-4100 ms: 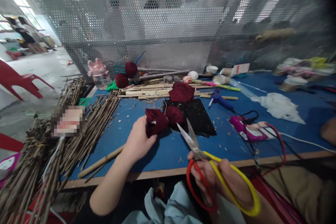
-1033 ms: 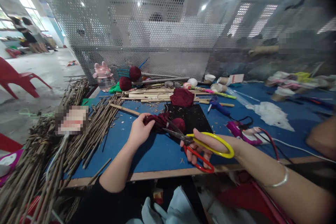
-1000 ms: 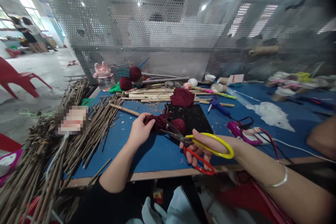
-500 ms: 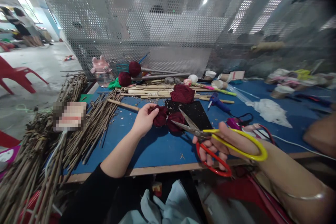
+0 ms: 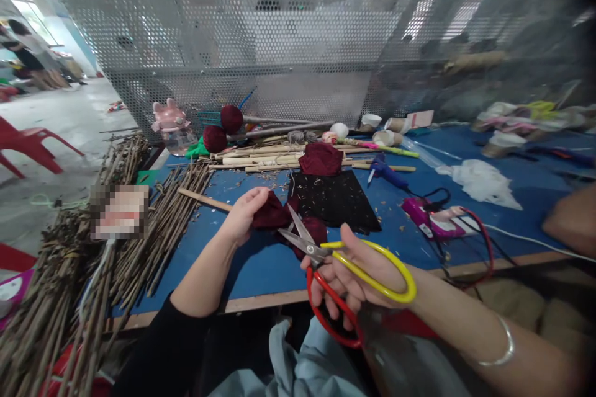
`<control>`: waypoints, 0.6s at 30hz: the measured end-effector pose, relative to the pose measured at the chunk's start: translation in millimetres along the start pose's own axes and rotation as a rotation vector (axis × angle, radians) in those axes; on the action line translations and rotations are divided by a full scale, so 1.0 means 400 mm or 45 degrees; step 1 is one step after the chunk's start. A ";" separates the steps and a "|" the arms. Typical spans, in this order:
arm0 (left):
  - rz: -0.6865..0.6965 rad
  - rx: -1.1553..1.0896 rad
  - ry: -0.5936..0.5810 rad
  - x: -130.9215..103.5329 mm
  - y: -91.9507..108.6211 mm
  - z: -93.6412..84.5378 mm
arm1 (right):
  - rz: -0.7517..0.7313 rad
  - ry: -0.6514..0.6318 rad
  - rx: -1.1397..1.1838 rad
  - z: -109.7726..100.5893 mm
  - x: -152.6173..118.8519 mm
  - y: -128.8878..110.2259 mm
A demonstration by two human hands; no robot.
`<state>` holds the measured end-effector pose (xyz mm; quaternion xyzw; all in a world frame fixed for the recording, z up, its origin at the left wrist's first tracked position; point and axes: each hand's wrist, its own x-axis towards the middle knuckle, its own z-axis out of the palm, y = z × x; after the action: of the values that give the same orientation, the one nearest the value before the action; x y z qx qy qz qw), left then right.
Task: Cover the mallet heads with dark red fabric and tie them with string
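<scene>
Your left hand pinches dark-red cloth, your loosely curled right hand holds red-and-yellow-handled steel scissors, the pink-lidded clear bottle showing unclear contents.

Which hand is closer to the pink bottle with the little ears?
Left. The left hand grips dark red cloth, in front of the pink bottle and to its right; the right hand, with the scissors, is even farther right.

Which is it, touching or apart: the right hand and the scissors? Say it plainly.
Touching. The head view shows the right hand gripping the scissors, its fingers curled around the red handle.
</scene>
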<state>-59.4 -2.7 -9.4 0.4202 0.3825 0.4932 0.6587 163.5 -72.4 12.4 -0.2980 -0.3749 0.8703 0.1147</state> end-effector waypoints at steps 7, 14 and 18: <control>0.145 0.176 -0.165 -0.019 0.003 0.007 | -0.105 0.057 0.231 0.047 0.050 0.037; 0.190 0.109 -0.085 0.025 0.005 0.032 | -0.165 0.082 0.247 0.037 -0.024 0.082; 0.130 0.051 -0.214 0.035 0.017 0.076 | -0.261 0.142 0.251 0.035 -0.056 0.104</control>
<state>-30.7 6.5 6.6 0.4922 0.3137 0.4814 0.6539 174.1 -119.0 -0.4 -0.2933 -0.3091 0.8688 0.2523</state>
